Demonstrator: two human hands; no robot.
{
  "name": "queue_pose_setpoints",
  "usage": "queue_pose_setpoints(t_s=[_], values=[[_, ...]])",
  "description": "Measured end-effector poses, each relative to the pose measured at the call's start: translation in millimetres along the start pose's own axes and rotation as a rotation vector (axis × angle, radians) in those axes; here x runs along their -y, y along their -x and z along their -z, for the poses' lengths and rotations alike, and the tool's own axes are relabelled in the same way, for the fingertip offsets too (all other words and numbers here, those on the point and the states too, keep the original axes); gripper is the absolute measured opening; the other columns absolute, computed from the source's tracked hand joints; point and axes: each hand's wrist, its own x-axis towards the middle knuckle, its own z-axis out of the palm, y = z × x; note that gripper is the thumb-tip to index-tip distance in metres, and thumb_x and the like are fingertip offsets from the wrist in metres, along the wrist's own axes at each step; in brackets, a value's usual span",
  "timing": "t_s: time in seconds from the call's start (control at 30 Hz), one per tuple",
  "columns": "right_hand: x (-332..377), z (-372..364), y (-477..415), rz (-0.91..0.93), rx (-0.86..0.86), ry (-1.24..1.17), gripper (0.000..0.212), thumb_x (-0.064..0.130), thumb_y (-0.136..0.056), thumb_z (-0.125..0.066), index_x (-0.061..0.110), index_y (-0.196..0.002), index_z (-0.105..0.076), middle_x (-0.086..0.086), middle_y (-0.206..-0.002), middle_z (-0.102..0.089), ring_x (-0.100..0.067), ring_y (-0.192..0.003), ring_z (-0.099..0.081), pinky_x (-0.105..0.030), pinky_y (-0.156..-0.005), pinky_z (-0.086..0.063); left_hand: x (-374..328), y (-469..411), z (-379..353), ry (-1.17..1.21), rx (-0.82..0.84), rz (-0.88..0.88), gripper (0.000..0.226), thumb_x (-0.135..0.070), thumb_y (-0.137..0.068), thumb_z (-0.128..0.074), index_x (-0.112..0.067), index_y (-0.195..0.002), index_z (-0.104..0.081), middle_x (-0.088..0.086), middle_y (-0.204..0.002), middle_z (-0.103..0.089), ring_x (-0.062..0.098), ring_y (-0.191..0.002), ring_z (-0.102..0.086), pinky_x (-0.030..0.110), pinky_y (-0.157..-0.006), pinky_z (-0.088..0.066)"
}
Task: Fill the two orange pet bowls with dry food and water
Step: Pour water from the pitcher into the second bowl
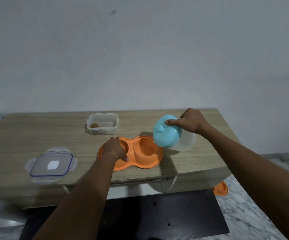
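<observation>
Orange plastic double pet bowl (141,161) is gripped on its left side by our left hand (114,149); our right hand (192,122) clutches a teal-lidded clear jug (168,134), tilted just above it.

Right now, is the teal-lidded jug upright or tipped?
Tipped: the right hand holds the jug leaning, lid facing the right orange bowl.

You have one orange double pet bowl (150,161) on the one wooden table (19,135), and it has two basins. One more orange piece (220,188) lies on the floor at the right. It may be a second such bowl, but most of it is hidden. There is one clear food container (104,130), one clear lid with a blue seal (51,164) and one jug with a turquoise top (167,134). Two hands are in view: your left hand (113,149) and your right hand (191,121).
</observation>
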Motion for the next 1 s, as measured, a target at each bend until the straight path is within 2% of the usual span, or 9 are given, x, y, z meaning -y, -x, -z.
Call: queue_pose_setpoints(t_s=[0.43, 1.0], values=[[-0.5, 0.3, -1.1, 0.004, 0.007, 0.038, 0.071, 0.068, -0.068, -0.078, 0.014, -0.045, -0.038, 0.001, -0.048, -0.036, -0.018, -0.053, -0.040, -0.035, -0.056, -0.033, 0.7, -2.5, -2.0, 0.017, 0.001, 0.008, 0.112, -0.018, -0.059, -0.093, -0.014, -0.151, -0.030, 0.011, -0.151, -0.041, 0.034, -0.140, -0.037, 0.045, -0.109, -0.039], [3.3, 6.9, -1.3, 0.018, 0.004, 0.032, 0.074, 0.067, -0.072, -0.077, 0.016, -0.044, -0.031, 0.003, -0.046, -0.030, -0.015, -0.051, -0.034, -0.033, -0.055, -0.029, 0.9, -4.7, -2.9, 0.013, -0.003, 0.015, 0.111, -0.018, -0.057, -0.094, -0.014, -0.150, -0.033, 0.011, -0.149, -0.043, 0.034, -0.138, -0.039, 0.047, -0.107, -0.041]])
